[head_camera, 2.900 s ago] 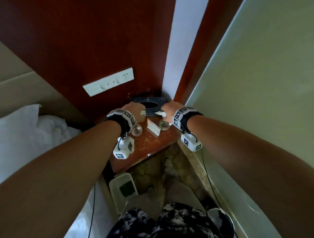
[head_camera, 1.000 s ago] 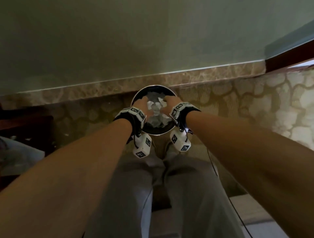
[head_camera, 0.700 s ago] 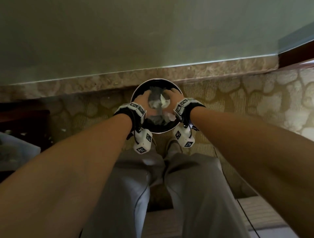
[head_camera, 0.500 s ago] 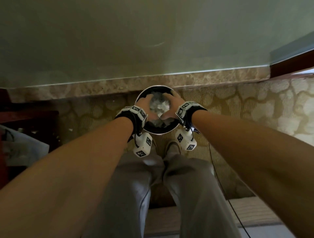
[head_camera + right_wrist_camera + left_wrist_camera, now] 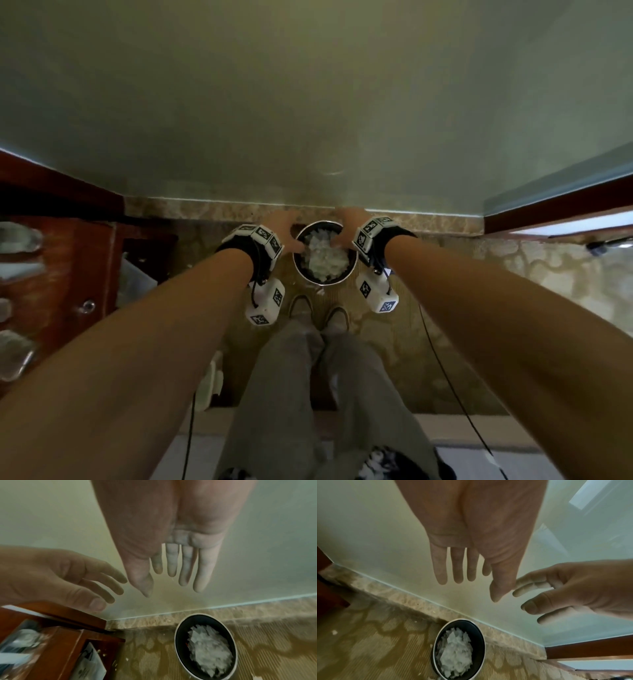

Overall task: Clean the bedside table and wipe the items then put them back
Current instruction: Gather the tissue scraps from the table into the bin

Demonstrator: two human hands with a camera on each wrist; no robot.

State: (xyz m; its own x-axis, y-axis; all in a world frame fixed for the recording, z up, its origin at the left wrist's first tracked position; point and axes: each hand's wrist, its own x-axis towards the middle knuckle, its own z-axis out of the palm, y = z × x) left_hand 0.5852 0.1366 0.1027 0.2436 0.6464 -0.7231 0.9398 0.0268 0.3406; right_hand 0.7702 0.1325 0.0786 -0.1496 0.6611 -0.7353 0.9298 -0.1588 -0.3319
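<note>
Both hands had lifted out of the bin since the frame half a second before, when they were pressed down among the crumpled tissues; the camera had also swung so that the wooden desk came into view at the left edge.

In the head view the left hand sat just left of the bin's rim, centre frame, and the right hand just right of it. Both wrist views showed each hand with fingers straight and spread, palms bare, holding nothing. The right hand's fingers looked dusted pale.

Below the hands, the round dark bin stood on the patterned carpet against the wall's stone skirting, heaped with white tissues. The desk, the thing to be cleaned, lay in the lower left of the right wrist view, near the bin, with blurred clear items on it that I could not identify.

Dumping the rubbish seemed finished. To do the next part well, the person should probably turn back to the desk, take a fresh cloth or tissue, and lift each item off before wiping, since dusty fingers could smear clean glass.
</note>
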